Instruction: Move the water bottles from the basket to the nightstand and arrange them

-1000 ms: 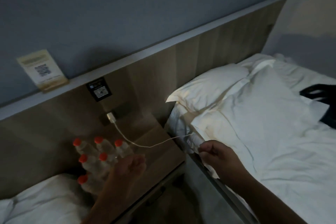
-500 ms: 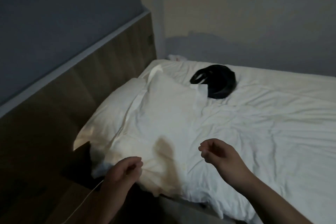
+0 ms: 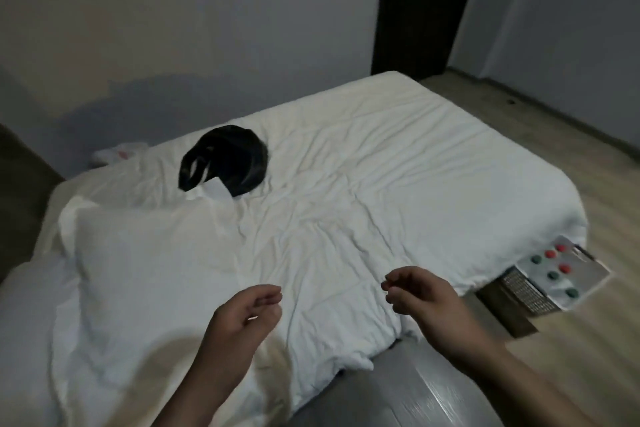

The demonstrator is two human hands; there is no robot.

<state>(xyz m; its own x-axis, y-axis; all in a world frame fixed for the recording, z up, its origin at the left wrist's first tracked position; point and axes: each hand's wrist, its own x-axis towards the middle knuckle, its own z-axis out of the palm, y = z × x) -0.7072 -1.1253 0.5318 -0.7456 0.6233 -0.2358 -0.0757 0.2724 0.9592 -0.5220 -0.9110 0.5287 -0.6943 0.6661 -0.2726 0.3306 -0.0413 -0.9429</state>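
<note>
Bed [image 3: 398,163]: the biggest thing I have in view, white and rumpled, filling the middle of the frame; I take it for soft, unsteady ground, so I would not stand a bottle on it.

Pillow [image 3: 145,253]: lies at the left end of the bed, plump and yielding, just beyond my left hand.

Black bag [image 3: 228,163]: slumped on the bedcover beyond the pillow, well apart from both hands; no part in the job as far as I can judge.

Basket [image 3: 554,277]: on the floor at the right, tucked against the foot-side edge of the bed, with a woven wall showing and a pale flat cover or tray across the top.

Water bottles [image 3: 550,255]: all I see of them is round caps, some red and some green, poking up out of the basket. I judge them full, so fairly heavy for their size, with thin smooth walls that give under a squeeze; I would grip around the body just under the shoulder, or take the stiff neck below the cap.

Left hand [image 3: 242,319]: loosely curled above the bedcover, fingers half closed, holding nothing I can make out.

Right hand [image 3: 426,295]: likewise half curled and empty, the nearer one to the basket but not yet close.

Nightstand: out of view.
</note>
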